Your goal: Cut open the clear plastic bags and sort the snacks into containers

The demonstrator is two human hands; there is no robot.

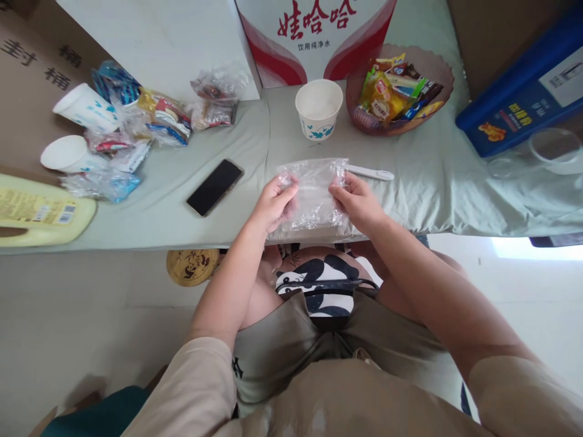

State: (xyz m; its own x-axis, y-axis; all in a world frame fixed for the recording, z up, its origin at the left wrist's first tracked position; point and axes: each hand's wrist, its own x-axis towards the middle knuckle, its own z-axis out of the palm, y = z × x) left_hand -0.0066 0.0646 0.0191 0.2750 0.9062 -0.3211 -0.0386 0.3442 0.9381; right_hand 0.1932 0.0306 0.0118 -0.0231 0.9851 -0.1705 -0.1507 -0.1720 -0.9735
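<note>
A clear, crinkled plastic bag [314, 194] is stretched flat between my two hands, just above the cloth near the table's front edge. My left hand [276, 200] pinches its left side, thumb on top. At its right side, my right hand [357, 200] pinches the plastic in the same way. Behind the bag's right corner lies a white plastic strip or handle [374, 173], its left end hidden by the bag and hand. Farther back a white paper cup [319, 109] with blue leaf marks stands upright.
A phone [215, 187] lies left of my hands. Paper cups [73, 153] and wrapped snacks [168, 115] crowd the left. A tinted bowl [401, 91] of snacks sits back right, before a blue box [519, 91] and clear cup [553, 149]. A white-and-red carton [314, 42] stands behind.
</note>
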